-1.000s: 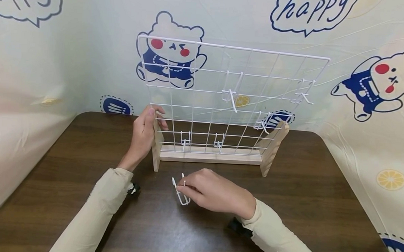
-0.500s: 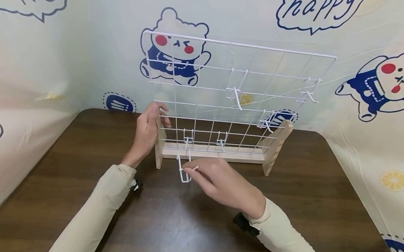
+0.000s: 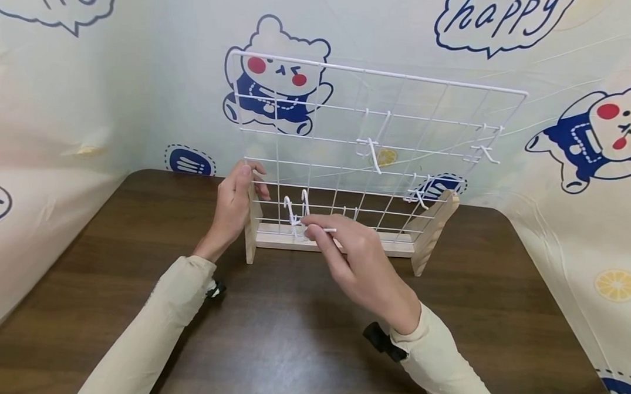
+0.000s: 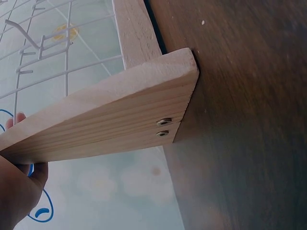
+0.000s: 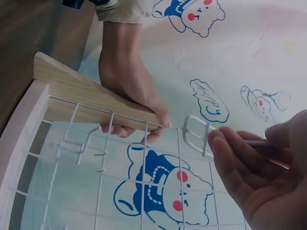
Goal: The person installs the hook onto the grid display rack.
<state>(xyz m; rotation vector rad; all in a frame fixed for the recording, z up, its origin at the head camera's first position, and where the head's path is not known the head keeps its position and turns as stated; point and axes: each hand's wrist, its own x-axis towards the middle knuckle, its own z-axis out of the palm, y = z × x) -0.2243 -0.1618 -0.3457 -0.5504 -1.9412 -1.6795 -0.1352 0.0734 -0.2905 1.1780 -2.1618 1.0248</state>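
A white wire grid rack [image 3: 381, 74] stands on a wooden base, leaning back. My left hand [image 3: 231, 208] grips the upper end of its left wooden side post [image 3: 250, 241]; in the left wrist view the fingers wrap round the post [image 4: 115, 103]. Between thumb and fingers, my right hand [image 3: 368, 261] pinches a white wire hook [image 5: 206, 140] by its prong. In the head view the hook's two bent tips point up, in front of the grid's lower left part. Whether it touches the grid, I cannot tell.
Other white hooks hang on the grid: one at upper middle [image 3: 374, 155], one at far right [image 3: 486, 153], one at lower right [image 3: 418, 197]. Lower hooks are partly hidden by my right hand. Beneath is a dark wooden table [image 3: 267, 336], with a printed cloth [image 3: 156, 96] behind.
My right hand has carried the hook up and forward from above the table to the grid's lower left. The left hand keeps its grip on the post. The head view has shifted slightly.
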